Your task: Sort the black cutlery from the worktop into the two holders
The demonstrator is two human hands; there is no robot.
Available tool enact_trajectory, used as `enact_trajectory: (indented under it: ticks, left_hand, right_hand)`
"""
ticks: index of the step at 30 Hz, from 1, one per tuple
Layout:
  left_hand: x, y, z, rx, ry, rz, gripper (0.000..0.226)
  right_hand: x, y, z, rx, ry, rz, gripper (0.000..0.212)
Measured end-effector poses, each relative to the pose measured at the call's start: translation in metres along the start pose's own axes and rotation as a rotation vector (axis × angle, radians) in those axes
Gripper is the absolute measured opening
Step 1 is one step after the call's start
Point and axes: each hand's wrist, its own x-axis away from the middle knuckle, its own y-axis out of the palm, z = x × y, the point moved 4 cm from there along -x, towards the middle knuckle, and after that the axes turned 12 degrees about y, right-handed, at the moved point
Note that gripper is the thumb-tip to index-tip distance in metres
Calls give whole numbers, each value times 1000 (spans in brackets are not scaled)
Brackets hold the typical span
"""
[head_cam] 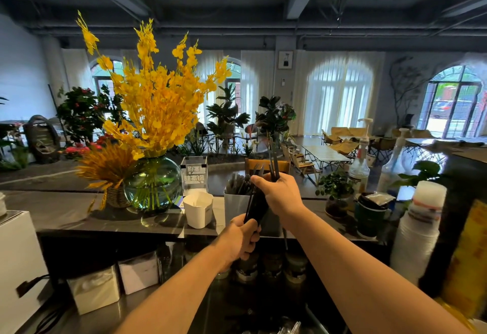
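My left hand (241,238) grips the lower end of a bundle of black cutlery (255,208) in front of the counter. My right hand (280,195) is above it and holds a few black pieces (274,161) that stick up past its fingers, fork tines showing beside them. Behind the hands stands a white rectangular holder (234,204) with several dark utensils in it. A smaller white holder (198,209) stands to its left and looks empty from here.
A green glass vase (152,184) of yellow flowers and a woven basket (116,196) stand at the left of the dark counter (66,212). Syrup pump bottles (359,165), a small potted plant (336,191), stacked cups (419,233) crowd the right. White boxes (95,290) sit below.
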Motion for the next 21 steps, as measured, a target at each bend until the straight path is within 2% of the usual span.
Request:
enact_trajectory:
  ticks: [2, 5, 11, 14, 17, 21]
  left_hand:
    - [1, 1, 2, -8, 5, 5, 23]
    - [3, -4, 3, 39, 33, 17, 35]
    - [2, -21, 3, 80, 43, 109, 44]
    - [1, -26, -1, 123, 44, 120, 41]
    - [1, -21, -1, 144, 41, 88, 38]
    - [5, -9, 3, 140, 45, 3, 39]
  right_hand:
    - [-4, 0, 1, -62, 24, 18, 32]
    - [-3, -3, -1, -125, -36, 38, 29]
    - [-22, -39, -1, -353, 116, 213, 23]
    - [-26, -46, 2, -422, 150, 185, 17]
    - [-23, -44, 6, -378, 152, 108, 10]
    - [-17, -34, 14, -248, 148, -40, 21]
